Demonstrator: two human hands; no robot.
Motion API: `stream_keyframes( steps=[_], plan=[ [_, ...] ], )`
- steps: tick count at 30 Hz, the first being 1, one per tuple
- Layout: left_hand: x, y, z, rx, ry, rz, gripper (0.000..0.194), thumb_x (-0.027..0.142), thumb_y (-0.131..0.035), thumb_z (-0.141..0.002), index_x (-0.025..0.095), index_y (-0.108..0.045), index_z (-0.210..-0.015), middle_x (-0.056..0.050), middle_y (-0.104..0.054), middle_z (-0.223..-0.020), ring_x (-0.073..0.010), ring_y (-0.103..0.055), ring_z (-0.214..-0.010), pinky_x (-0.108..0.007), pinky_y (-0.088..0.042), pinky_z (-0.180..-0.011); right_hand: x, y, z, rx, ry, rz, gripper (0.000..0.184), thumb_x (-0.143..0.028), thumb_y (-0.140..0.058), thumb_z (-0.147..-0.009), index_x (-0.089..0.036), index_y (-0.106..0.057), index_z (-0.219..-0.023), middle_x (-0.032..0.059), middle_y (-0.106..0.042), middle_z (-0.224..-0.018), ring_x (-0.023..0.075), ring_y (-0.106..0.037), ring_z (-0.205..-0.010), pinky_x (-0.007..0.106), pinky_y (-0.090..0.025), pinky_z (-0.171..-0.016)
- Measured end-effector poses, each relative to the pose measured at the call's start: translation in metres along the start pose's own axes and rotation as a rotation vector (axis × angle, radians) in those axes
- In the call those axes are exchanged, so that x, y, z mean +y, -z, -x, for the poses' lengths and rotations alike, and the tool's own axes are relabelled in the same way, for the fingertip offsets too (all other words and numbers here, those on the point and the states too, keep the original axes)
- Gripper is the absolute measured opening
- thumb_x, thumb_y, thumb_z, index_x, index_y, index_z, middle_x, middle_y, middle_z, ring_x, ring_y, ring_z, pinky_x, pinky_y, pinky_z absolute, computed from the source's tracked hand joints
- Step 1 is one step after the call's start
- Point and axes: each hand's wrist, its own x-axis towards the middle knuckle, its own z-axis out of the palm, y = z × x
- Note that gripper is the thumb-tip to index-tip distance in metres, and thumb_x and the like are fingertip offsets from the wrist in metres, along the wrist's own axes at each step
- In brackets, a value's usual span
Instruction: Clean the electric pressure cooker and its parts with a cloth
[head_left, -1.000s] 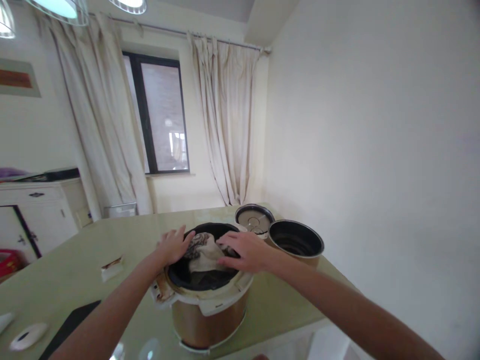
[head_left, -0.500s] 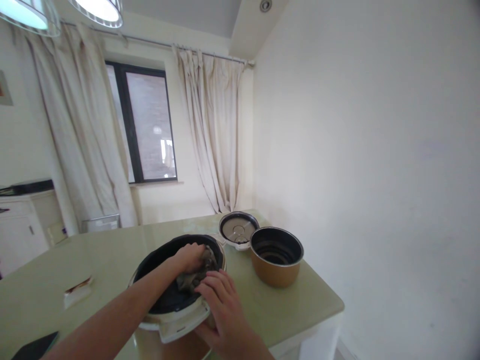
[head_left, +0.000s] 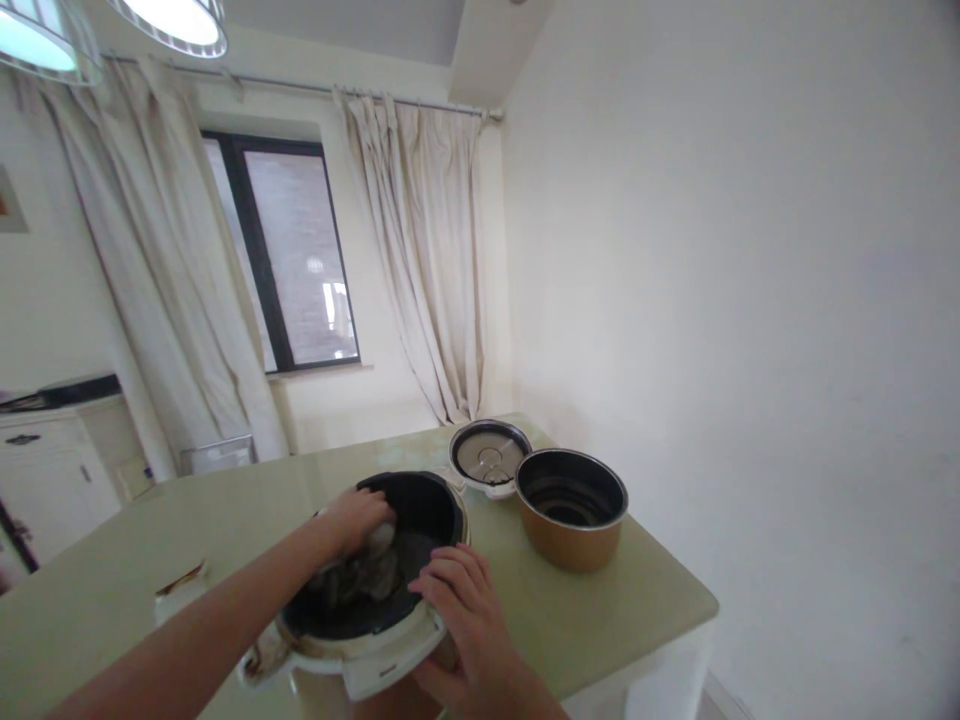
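Note:
An electric cooker body (head_left: 397, 655) with a cream rim and dark inside stands at the near edge of the table. My left hand (head_left: 357, 520) reaches into it, closed on a crumpled grey-brown cloth (head_left: 366, 575) against the inner left side. Some of its fingers are hidden by the cloth and the hand's own back. My right hand (head_left: 466, 610) grips the cooker's right rim, fingers over the edge and thumb below on the outside.
An orange-brown inner pot (head_left: 574, 545) with a black inside stands to the right of the cooker. Behind it lies the round lid (head_left: 489, 455). A small white piece (head_left: 178, 590) with a brown edge is on the pale green table (head_left: 630, 640), left. A wall rises beyond the right edge.
My left hand has swept the cloth from the right side of the cooker's inside to the left. My right hand keeps its hold on the rim. The view has shifted slightly.

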Motion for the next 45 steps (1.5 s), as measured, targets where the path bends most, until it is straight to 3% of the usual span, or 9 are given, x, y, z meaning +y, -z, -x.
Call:
stream_keyframes(
  steps=[4, 10, 13, 16, 20, 26, 33, 40, 45],
  plan=[
    [0.026, 0.006, -0.026, -0.017, -0.065, -0.078, 0.049, 0.010, -0.060, -0.075, 0.024, -0.078, -0.119, -0.022, -0.067, -0.140, -0.0455, -0.059, -0.133, -0.067, -0.044, -0.106, 0.001, -0.002, 0.003, 0.003, -0.024, -0.012, 0.057, -0.041, -0.066, -0.084, -0.027, -0.055, -0.138, 0.0105, -0.065, -0.129, 0.0320, -0.056, -0.133, 0.052, -0.040, -0.120],
    [0.066, 0.009, -0.035, -0.081, -0.155, 0.035, 0.042, 0.031, -0.067, -0.078, 0.019, -0.078, -0.117, -0.022, -0.077, -0.118, -0.0404, -0.075, -0.106, -0.049, -0.059, -0.086, 0.008, -0.004, 0.004, 0.036, 0.001, -0.002, 0.051, -0.050, -0.065, -0.089, -0.026, -0.059, -0.133, 0.0106, -0.067, -0.124, 0.0317, -0.059, -0.130, 0.051, -0.043, -0.118],
    [0.062, 0.002, -0.025, -0.266, -0.257, 0.072, 0.038, 0.029, -0.069, -0.074, 0.024, -0.080, -0.110, -0.015, -0.082, -0.108, -0.0372, -0.077, -0.095, -0.046, -0.060, -0.079, 0.018, -0.012, 0.006, 0.086, 0.064, 0.022, 0.056, -0.063, -0.062, -0.091, -0.027, -0.061, -0.133, 0.0099, -0.070, -0.118, 0.0311, -0.063, -0.124, 0.049, -0.046, -0.116],
    [0.037, -0.017, -0.020, -0.345, -0.278, -0.032, 0.062, 0.018, -0.074, -0.065, 0.031, -0.076, -0.126, -0.013, -0.076, -0.130, -0.0402, -0.071, -0.118, -0.056, -0.056, -0.096, 0.029, -0.029, 0.010, 0.164, 0.067, 0.065, 0.053, -0.069, -0.060, -0.093, -0.029, -0.065, -0.126, 0.0080, -0.073, -0.110, 0.0291, -0.067, -0.117, 0.046, -0.049, -0.114],
    [-0.004, -0.049, -0.028, -0.086, -0.100, -0.250, 0.080, 0.014, -0.079, -0.068, 0.035, -0.065, -0.143, -0.019, -0.056, -0.157, -0.0474, -0.047, -0.145, -0.073, -0.035, -0.112, 0.038, -0.046, 0.015, 0.267, 0.022, 0.116, 0.042, -0.065, -0.063, -0.094, -0.030, -0.068, -0.118, 0.0055, -0.072, -0.100, 0.0271, -0.069, -0.112, 0.044, -0.049, -0.113],
    [-0.019, -0.072, -0.059, 0.157, -0.372, -0.345, 0.027, 0.023, -0.069, -0.093, 0.037, -0.080, -0.113, -0.012, -0.073, -0.131, -0.0317, -0.062, -0.123, -0.048, -0.043, -0.098, 0.042, -0.048, 0.019, 0.182, 0.035, 0.165, 0.040, -0.061, -0.064, -0.095, -0.031, -0.069, -0.121, 0.0060, -0.072, -0.103, 0.0268, -0.068, -0.114, 0.044, -0.050, -0.113],
    [-0.006, -0.058, -0.077, 0.455, -0.976, -0.640, 0.006, 0.032, -0.077, -0.092, 0.031, -0.077, -0.085, 0.002, -0.076, -0.102, -0.0203, -0.060, -0.100, -0.036, -0.041, -0.079, 0.036, -0.059, 0.011, 0.401, 0.049, 0.100, 0.040, -0.063, -0.058, -0.098, -0.027, -0.071, -0.113, 0.0050, -0.071, -0.096, 0.0238, -0.068, -0.110, 0.040, -0.049, -0.112],
    [-0.031, -0.030, -0.034, 0.648, -0.907, -0.635, 0.008, 0.038, -0.074, -0.094, 0.038, -0.075, -0.102, 0.001, -0.072, -0.121, -0.0241, -0.055, -0.125, -0.047, -0.041, -0.108, 0.007, -0.006, -0.001, 0.093, 0.037, 0.076, 0.051, -0.063, -0.061, -0.093, -0.025, -0.065, -0.127, 0.0080, -0.072, -0.115, 0.0268, -0.065, -0.122, 0.042, -0.045, -0.117],
    [-0.044, -0.020, 0.001, 0.548, -0.818, -0.559, 0.014, 0.035, -0.068, -0.098, 0.037, -0.076, -0.110, 0.002, -0.067, -0.137, -0.0246, -0.049, -0.141, -0.051, -0.032, -0.125, -0.006, 0.011, -0.005, 0.043, 0.011, 0.074, 0.047, -0.052, -0.062, -0.093, -0.024, -0.062, -0.131, 0.0088, -0.071, -0.120, 0.0271, -0.063, -0.128, 0.042, -0.043, -0.120]
  ],
)
